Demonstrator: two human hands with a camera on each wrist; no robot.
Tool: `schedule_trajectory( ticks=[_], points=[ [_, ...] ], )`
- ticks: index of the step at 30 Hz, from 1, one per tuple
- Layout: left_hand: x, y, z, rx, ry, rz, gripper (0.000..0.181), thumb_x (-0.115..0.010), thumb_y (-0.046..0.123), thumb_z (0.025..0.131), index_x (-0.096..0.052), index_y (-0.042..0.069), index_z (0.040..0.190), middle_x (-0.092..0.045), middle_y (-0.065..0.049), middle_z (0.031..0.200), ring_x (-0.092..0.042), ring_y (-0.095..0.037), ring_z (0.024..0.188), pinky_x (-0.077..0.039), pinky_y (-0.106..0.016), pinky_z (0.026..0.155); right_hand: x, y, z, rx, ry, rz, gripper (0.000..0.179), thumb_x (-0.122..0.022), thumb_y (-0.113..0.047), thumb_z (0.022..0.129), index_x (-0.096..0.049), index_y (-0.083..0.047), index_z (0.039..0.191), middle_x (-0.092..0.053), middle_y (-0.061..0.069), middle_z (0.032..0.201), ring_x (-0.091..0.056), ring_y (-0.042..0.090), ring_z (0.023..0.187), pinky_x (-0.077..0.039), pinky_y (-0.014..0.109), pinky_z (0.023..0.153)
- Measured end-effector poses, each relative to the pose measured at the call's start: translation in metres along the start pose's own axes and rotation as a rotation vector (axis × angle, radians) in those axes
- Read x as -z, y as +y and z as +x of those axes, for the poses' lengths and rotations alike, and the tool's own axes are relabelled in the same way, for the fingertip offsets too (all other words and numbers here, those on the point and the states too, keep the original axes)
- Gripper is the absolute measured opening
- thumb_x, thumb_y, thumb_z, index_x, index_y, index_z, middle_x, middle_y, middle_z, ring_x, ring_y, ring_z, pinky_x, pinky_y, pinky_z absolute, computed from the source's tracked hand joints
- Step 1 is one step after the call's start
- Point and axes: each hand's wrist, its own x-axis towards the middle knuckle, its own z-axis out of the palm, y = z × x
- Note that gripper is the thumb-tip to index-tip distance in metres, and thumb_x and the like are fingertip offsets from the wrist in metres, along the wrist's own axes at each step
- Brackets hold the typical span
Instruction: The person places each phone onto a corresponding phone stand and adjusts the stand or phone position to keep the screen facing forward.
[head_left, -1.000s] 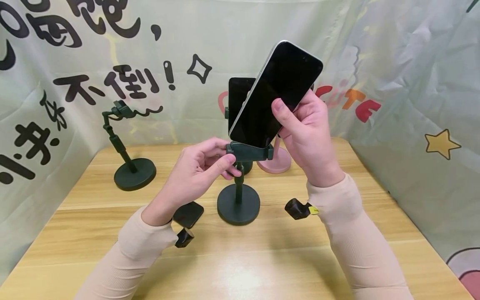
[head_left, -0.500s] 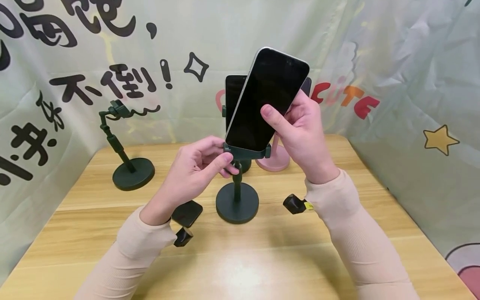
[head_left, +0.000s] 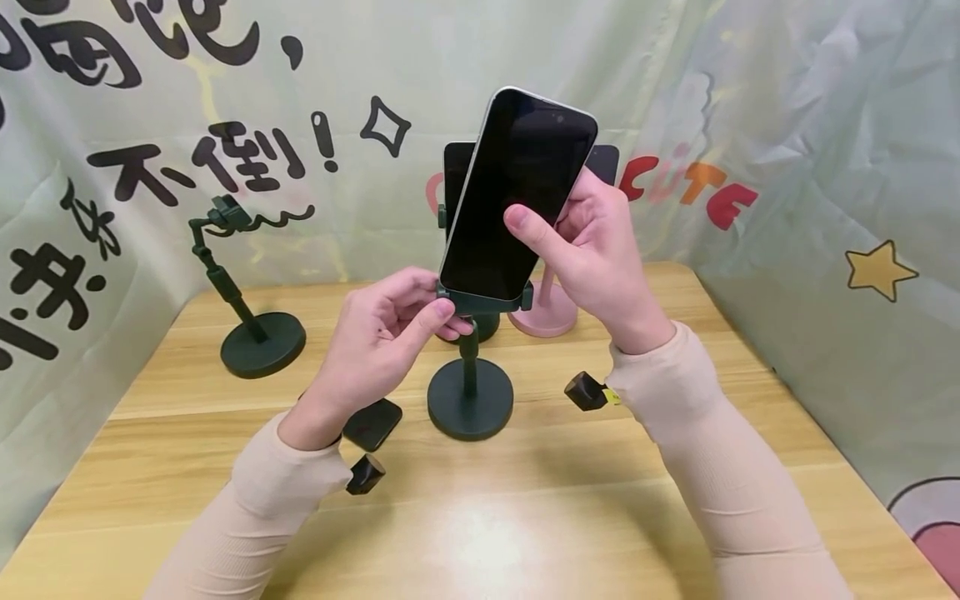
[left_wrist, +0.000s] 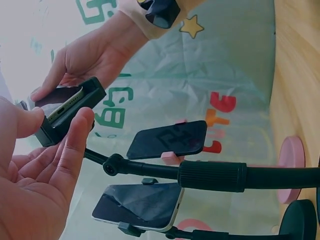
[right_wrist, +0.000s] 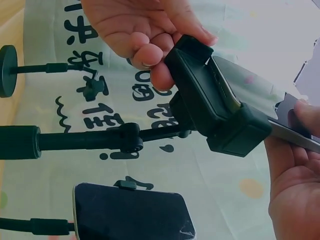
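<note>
My right hand (head_left: 603, 254) grips a black-screened phone (head_left: 517, 192) by its right edge, thumb across the screen. The phone leans back to the right, its lower end at the clamp (head_left: 482, 302) of a dark green phone stand (head_left: 470, 400). In the left wrist view, the phone's bottom edge (left_wrist: 65, 106) lies between the clamp's two end lips. My left hand (head_left: 375, 337) pinches the clamp's left end between thumb and fingers. The right wrist view shows the clamp (right_wrist: 200, 95) from its side, with the left hand's fingertips behind one end.
Behind stands another green stand holding a phone (head_left: 456, 179), and a pink stand (head_left: 543, 317) with a dark phone (head_left: 606, 162). An unloaded green stand (head_left: 262, 343) is at the left. A dark phone-like slab (head_left: 373, 423) lies on the wooden table (head_left: 600, 500) near my left wrist.
The right hand has brought the phone left and down and turned it more upright, so its lower end now meets the clamp. My left hand has kept its hold on the clamp.
</note>
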Motion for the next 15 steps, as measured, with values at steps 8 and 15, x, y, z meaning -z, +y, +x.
schedule_trajectory(
  ticks=[8, 15],
  points=[
    [0.0001, 0.0045, -0.0038, -0.007, 0.014, -0.003, 0.016, -0.066, -0.001, 0.104, -0.067, -0.006, 0.119, -0.081, -0.021, 0.1, -0.082, -0.013, 0.087, -0.066, -0.033, 0.085, 0.0009, -0.0058, 0.0036, -0.024, -0.047, -0.032, 0.035, -0.067, 0.01, 0.097, -0.067, 0.004, 0.131, -0.081, 0.013, 0.117, -0.083, 0.023, 0.1, -0.067, 0.037, 0.085],
    [-0.0034, 0.0028, -0.0036, -0.024, 0.02, -0.028, 0.019, -0.066, -0.004, 0.103, -0.066, -0.008, 0.122, -0.08, -0.024, 0.102, -0.082, -0.013, 0.086, -0.067, -0.035, 0.083, 0.0066, -0.0083, 0.0033, -0.071, -0.09, -0.041, 0.036, -0.068, 0.011, 0.096, -0.066, 0.006, 0.132, -0.08, 0.011, 0.118, -0.082, 0.022, 0.099, -0.067, 0.036, 0.084]
  ],
)
